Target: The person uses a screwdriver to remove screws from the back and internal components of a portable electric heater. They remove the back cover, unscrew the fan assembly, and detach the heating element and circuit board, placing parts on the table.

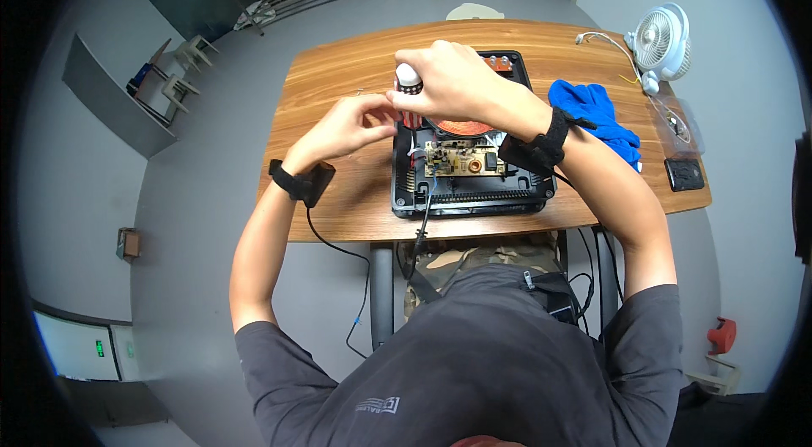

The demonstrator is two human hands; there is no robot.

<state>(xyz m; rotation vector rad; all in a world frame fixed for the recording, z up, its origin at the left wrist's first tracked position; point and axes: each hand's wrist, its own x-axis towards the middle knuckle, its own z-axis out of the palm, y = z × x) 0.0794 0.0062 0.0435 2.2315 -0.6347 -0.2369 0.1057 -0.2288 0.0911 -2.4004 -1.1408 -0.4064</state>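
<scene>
An opened induction cooker point(470, 200) with a black casing lies on the wooden table in front of me. A round copper coil point(463, 129) and a tan circuit board point(461, 161) show inside it. My right hand point(452, 79) is wrapped round the handle of a screwdriver point(409, 85), which stands over the casing's left edge; the handle is white on top, with black and red below. Close by on the left, my left hand point(348, 127) has its thumb and fingers curved but apart. Whether its fingertips touch the screwdriver I cannot tell. The screwdriver's tip is hidden.
A blue cloth point(596, 117) lies right of the cooker. Farther right are a white fan point(660, 41), a clear plastic box point(681, 127) and a black flat object point(683, 175). A black power cord point(422, 231) hangs over the table's near edge.
</scene>
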